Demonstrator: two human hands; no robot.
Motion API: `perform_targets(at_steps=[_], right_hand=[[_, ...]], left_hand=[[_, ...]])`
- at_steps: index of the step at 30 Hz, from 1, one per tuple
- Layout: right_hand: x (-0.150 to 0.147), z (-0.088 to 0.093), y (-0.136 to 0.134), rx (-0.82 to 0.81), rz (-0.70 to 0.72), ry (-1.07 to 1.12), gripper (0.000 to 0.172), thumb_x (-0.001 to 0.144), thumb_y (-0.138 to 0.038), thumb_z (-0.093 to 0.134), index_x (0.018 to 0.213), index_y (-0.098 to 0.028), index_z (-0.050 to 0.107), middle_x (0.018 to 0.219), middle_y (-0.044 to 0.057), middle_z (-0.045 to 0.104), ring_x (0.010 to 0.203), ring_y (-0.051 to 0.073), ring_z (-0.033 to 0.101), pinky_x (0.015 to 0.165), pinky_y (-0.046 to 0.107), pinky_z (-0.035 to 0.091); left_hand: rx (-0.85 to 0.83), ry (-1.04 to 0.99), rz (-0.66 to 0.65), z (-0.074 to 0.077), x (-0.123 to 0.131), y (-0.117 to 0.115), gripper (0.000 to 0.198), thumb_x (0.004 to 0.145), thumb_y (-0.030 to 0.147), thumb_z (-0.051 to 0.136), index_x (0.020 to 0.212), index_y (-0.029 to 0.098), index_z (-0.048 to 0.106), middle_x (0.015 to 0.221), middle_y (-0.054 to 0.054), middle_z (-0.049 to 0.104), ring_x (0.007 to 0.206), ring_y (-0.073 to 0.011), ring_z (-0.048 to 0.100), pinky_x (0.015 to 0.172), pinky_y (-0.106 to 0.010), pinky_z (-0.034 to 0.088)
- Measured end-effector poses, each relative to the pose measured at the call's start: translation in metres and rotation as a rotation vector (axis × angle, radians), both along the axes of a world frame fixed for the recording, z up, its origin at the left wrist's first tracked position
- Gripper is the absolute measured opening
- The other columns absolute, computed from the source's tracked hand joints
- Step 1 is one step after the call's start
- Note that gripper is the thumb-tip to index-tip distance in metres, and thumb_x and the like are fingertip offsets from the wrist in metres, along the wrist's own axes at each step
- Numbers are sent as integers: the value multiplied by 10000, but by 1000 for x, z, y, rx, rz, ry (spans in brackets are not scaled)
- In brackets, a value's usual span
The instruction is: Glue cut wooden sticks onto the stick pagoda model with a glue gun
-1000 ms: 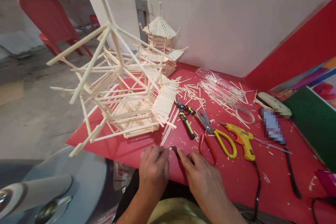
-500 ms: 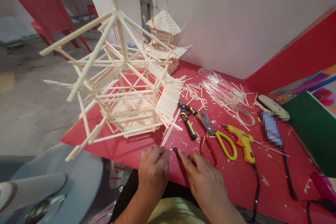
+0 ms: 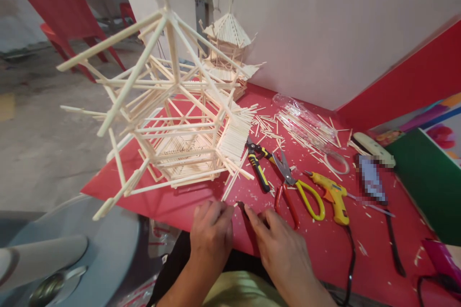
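At the red table's front edge, my left hand (image 3: 212, 228) is closed, fingers pinching a thin wooden stick (image 3: 236, 205) of which only the pale tip shows. Just to its right, my right hand (image 3: 275, 235) grips a small knife (image 3: 242, 208), its dark blade against the stick's tip and its handle mostly hidden by the fingers. Beyond my hands stands an open stick-built pagoda frame (image 3: 176, 84), with a section of roof slats (image 3: 236, 136) on its right side.
Right of my hands lie yellow-black pliers (image 3: 258, 172), shears with red and yellow handles (image 3: 288, 180) and a yellow glue gun (image 3: 334, 196). Farther back are a plastic bag of sticks (image 3: 304, 120) and a roofed stick pagoda (image 3: 228, 33). A grey round stool (image 3: 111, 244) stands left.
The view has shifted very slightly. Both hands, the stick and the knife stay in nearly the same place.
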State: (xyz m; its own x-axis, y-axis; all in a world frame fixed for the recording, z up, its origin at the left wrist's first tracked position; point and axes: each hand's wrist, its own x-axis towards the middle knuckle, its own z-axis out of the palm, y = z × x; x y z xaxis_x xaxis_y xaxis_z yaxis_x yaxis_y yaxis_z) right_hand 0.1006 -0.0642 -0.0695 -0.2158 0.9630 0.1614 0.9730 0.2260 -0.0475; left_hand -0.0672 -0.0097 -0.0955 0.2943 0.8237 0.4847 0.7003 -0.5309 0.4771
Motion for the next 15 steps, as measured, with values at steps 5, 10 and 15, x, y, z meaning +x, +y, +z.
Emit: perform_targets(at_steps=[5, 10, 15], right_hand=[[1, 1, 1, -13, -6, -15, 624, 817, -74, 534, 1406, -278, 494, 826, 27, 595, 681, 159, 602, 517, 232, 394], [-1, 1, 0, -24, -1, -7, 628, 824, -67, 516, 1415, -276, 478, 833, 27, 587, 680, 158, 600, 525, 237, 401], [-1, 1, -1, -22, 4, -25, 627, 823, -82, 538, 1417, -272, 474, 833, 30, 585, 677, 174, 606, 505, 249, 392]], left_hand=[[-16, -4, -2, -1, 0, 0, 239, 873, 55, 507, 888, 172, 715, 771, -73, 638, 718, -215, 523, 654, -353, 388], [-30, -6, -16, -2, -1, 0, 225, 873, 62, 512, 881, 169, 709, 780, -77, 634, 729, -224, 517, 661, -363, 381], [-35, -10, -31, -5, -2, 0, 216, 866, 47, 521, 911, 144, 709, 796, -86, 640, 739, -227, 515, 659, -368, 369]])
